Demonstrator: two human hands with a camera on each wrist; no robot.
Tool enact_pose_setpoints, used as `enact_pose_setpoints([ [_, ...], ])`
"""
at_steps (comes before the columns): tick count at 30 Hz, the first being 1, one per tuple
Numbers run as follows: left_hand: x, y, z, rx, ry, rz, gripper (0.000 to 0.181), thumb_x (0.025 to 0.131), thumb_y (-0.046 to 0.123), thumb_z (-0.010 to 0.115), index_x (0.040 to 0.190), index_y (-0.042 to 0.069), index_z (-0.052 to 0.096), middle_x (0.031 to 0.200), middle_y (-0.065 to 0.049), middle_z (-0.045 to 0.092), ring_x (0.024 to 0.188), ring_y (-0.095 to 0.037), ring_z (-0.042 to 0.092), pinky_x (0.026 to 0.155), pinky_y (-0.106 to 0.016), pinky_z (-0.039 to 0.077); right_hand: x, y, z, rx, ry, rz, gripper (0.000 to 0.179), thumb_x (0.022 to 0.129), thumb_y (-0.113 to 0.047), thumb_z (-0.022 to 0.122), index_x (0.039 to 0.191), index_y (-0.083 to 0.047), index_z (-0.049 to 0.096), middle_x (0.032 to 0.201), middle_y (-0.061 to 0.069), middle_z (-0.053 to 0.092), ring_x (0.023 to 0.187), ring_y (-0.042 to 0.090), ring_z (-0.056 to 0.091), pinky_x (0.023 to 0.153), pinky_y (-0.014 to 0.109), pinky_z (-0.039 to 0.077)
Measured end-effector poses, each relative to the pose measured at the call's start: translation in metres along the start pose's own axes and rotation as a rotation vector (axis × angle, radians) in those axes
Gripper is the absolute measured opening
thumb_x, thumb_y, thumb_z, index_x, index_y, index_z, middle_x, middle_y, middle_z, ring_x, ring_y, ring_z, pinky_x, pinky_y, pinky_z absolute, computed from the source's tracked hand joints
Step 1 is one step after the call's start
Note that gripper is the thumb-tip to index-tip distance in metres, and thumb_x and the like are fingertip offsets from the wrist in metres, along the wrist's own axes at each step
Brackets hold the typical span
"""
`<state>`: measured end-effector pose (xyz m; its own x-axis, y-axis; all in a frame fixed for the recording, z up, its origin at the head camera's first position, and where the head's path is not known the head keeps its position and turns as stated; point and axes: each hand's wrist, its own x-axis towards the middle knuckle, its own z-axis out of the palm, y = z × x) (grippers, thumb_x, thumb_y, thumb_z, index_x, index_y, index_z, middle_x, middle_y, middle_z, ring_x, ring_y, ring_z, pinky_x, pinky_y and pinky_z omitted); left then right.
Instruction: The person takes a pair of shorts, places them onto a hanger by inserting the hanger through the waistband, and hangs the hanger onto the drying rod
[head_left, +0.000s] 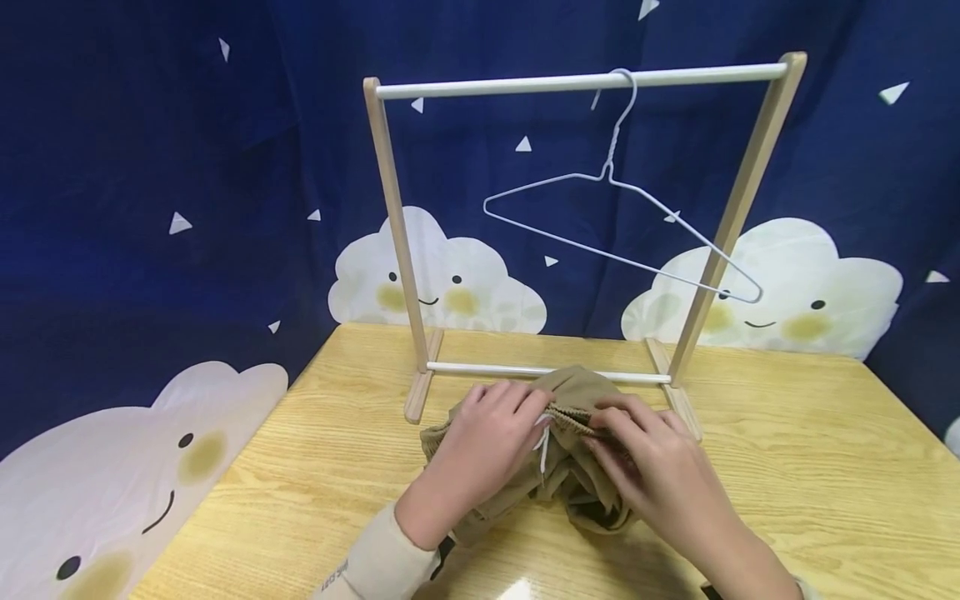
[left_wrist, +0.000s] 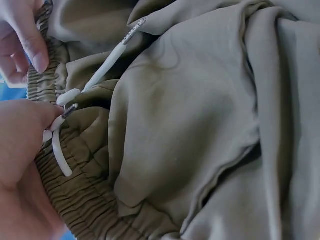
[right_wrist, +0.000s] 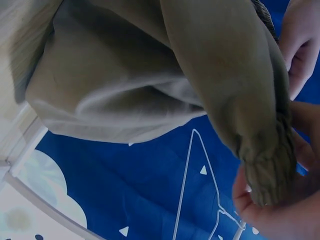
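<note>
Olive-brown pants (head_left: 510, 492) with a gathered elastic waistband (left_wrist: 85, 200) and a white drawstring (left_wrist: 105, 67) are bunched up between my hands, just above the table. At the waistband, beside the drawstring, my left hand (head_left: 487, 437) pinches the fabric between thumb and fingers. My right hand (head_left: 663, 462) grips another stretch of the same waistband a short way to the right. In the right wrist view, the right hand (right_wrist: 280, 215) has its fingers curled round the gathered edge. Folds hide the pants' legs, so their length cannot be told.
Behind the pants stands a small wooden rack (head_left: 393, 200) with a white top rail (head_left: 495, 86) and a lower bar. From the rail hangs a bare white wire hanger (head_left: 555, 237). The wood-grain table (head_left: 787, 467) ends at a dark blue cloud-patterned curtain (head_left: 187, 125).
</note>
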<state>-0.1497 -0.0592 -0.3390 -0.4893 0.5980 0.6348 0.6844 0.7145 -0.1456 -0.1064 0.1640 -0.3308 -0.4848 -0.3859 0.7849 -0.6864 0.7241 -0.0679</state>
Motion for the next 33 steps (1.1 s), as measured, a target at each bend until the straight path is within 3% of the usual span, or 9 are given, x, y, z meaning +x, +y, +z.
enact_pose_setpoints([
  [5,0.0,-0.004,0.002,0.006,0.02,-0.02,0.019,0.099,0.029,0.066,0.116,0.019,0.064,0.107,0.003,0.069,0.095,-0.016,0.064,0.079,-0.035,0.049,0.0,0.007,-0.006,-0.049,-0.056,0.054,0.024,0.092,-0.036,0.07,0.095,-0.012,0.071,0.112,0.009,0.068,0.095,0.026,0.068,0.072,0.046,0.048],
  [11,0.0,-0.008,0.005,-0.003,0.024,-0.056,0.017,0.101,0.028,0.062,0.115,0.017,0.063,0.106,0.002,0.068,0.096,-0.016,0.065,0.081,-0.037,0.048,0.001,0.016,-0.013,-0.081,-0.111,0.113,0.019,0.078,-0.024,0.085,0.088,-0.014,0.072,0.108,0.007,0.068,0.084,0.025,0.067,0.065,0.045,0.048],
  [15,0.0,-0.011,0.007,-0.001,0.018,-0.105,0.017,0.103,0.028,0.057,0.114,0.016,0.063,0.108,0.001,0.069,0.1,-0.017,0.066,0.084,-0.038,0.048,0.0,0.022,-0.018,-0.096,-0.143,0.144,0.019,0.079,-0.021,0.085,0.085,-0.013,0.069,0.104,0.008,0.067,0.076,0.021,0.065,0.062,0.043,0.052],
  [19,-0.002,-0.011,0.007,-0.022,0.002,-0.143,0.019,0.103,0.027,0.055,0.116,0.015,0.063,0.111,0.0,0.069,0.103,-0.017,0.065,0.084,-0.04,0.047,-0.002,0.023,-0.02,-0.082,-0.17,0.192,0.02,0.083,-0.015,0.082,0.084,-0.016,0.063,0.092,0.001,0.062,0.068,0.011,0.056,0.055,0.031,0.048],
  [22,-0.003,-0.011,0.007,-0.04,-0.009,-0.156,0.021,0.101,0.027,0.058,0.119,0.016,0.063,0.113,0.0,0.068,0.106,-0.018,0.063,0.085,-0.041,0.047,-0.001,0.022,-0.019,-0.032,-0.143,0.178,0.023,0.084,-0.007,0.08,0.084,-0.016,0.059,0.081,-0.005,0.054,0.064,0.005,0.047,0.052,0.023,0.044],
  [25,-0.003,-0.009,0.007,-0.048,-0.024,-0.14,0.03,0.1,0.032,0.061,0.124,0.015,0.061,0.118,-0.001,0.066,0.111,-0.019,0.061,0.088,-0.043,0.047,0.001,0.021,-0.017,0.014,-0.088,0.136,0.027,0.081,0.001,0.08,0.085,-0.014,0.058,0.079,-0.007,0.052,0.066,0.003,0.048,0.055,0.015,0.043],
  [30,-0.002,-0.005,0.008,-0.059,-0.015,-0.078,0.051,0.1,0.048,0.058,0.137,0.013,0.056,0.133,-0.004,0.061,0.122,-0.022,0.057,0.096,-0.046,0.046,0.004,0.019,-0.019,0.052,-0.013,0.082,0.03,0.077,0.009,0.079,0.094,-0.008,0.062,0.09,-0.004,0.06,0.075,0.007,0.058,0.066,0.009,0.046],
  [33,-0.001,-0.004,0.007,-0.071,0.004,-0.062,0.057,0.101,0.051,0.056,0.143,0.013,0.053,0.139,-0.004,0.06,0.125,-0.021,0.056,0.099,-0.045,0.045,0.006,0.016,-0.02,0.102,0.009,0.041,0.009,0.095,-0.01,0.07,0.1,-0.007,0.064,0.096,-0.003,0.064,0.082,0.008,0.061,0.075,0.011,0.049],
])
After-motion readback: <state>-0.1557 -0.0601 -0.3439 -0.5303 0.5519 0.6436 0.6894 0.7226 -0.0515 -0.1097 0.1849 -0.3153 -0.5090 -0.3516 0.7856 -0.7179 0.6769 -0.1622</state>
